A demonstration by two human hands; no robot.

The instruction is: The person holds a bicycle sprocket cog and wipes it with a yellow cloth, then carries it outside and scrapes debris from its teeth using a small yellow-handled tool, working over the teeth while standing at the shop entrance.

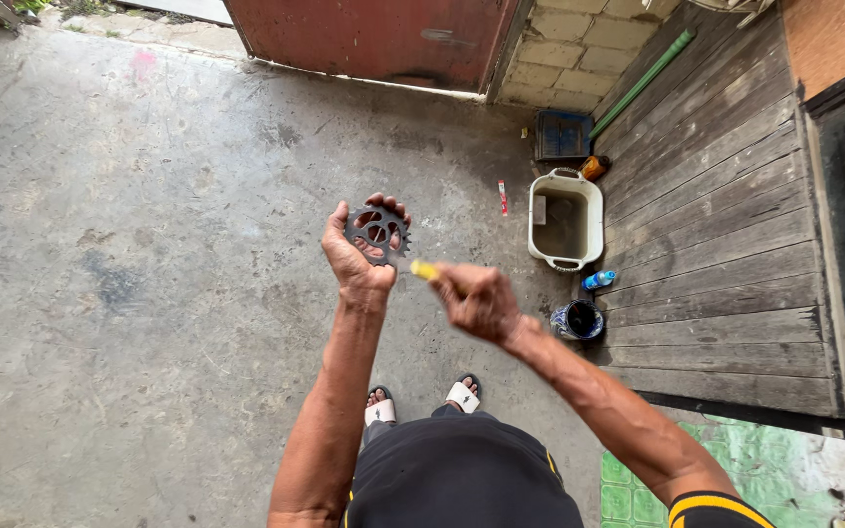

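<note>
My left hand (356, 252) holds a dark metal toothed sprocket (379, 233) upright in its fingers, in front of my chest. My right hand (476, 298) is closed around a small tool with a yellow end (423, 270); that yellow tip points at the sprocket's lower right edge, close to it or touching. Most of the tool is hidden inside my fist. My feet in white sandals (422, 399) stand on the concrete floor below.
A white rectangular basin (566, 220) sits on the concrete beside a dark wooden plank wall (716, 225). Near it are a dark round tin (578, 320), a small blue bottle (598, 281), a red tube (503, 197), a blue crate (561, 135). A red metal door (374, 39) stands ahead.
</note>
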